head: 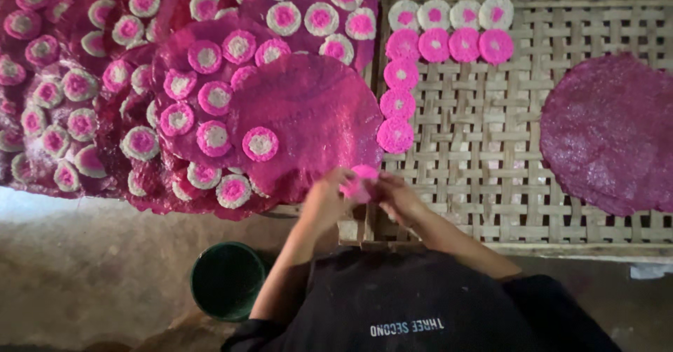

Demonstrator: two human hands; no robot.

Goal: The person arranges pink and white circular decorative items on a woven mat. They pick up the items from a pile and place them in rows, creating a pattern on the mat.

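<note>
My left hand (327, 196) and my right hand (394, 194) meet over the near edge of a woven bamboo tray (491, 149), both gripping one small pink round disc (360, 182) between the fingers. Just beyond the hands lies a large magenta round sheet (308, 113) with a single pink-and-white disc (260, 144) on it. On the tray, several pink discs (397, 104) run in a column and along a row at the far edge (464, 45).
Stacked magenta sheets (105, 92) covered with several pink-and-white discs fill the left side. Another bare magenta sheet (610, 131) lies at the tray's right. A green bucket (228, 280) stands on the ground by my left elbow.
</note>
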